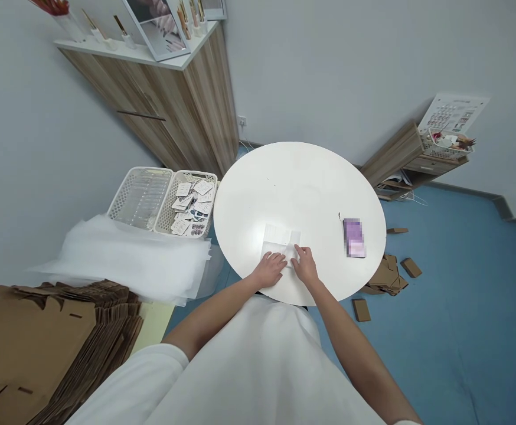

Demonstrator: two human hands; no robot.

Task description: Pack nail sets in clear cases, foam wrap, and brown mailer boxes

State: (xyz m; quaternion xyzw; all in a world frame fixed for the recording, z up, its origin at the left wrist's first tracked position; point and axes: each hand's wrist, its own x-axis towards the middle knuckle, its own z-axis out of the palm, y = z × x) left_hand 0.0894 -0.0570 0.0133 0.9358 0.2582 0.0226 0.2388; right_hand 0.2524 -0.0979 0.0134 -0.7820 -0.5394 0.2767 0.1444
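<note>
A folded white sheet (279,238) lies on the round white table (297,189) near its front edge. My left hand (269,270) rests flat on the sheet's near left corner, fingers stretched out. My right hand (304,265) presses on the sheet's near right corner, fingers bent down onto it. Both hands touch the sheet side by side.
A purple phone (354,237) lies on the table to the right. Left of the table stand two white baskets (165,200), one with small cards, a stack of white sheets (129,260) and flat brown cardboard (49,336). Cardboard pieces (388,274) lie on the blue floor.
</note>
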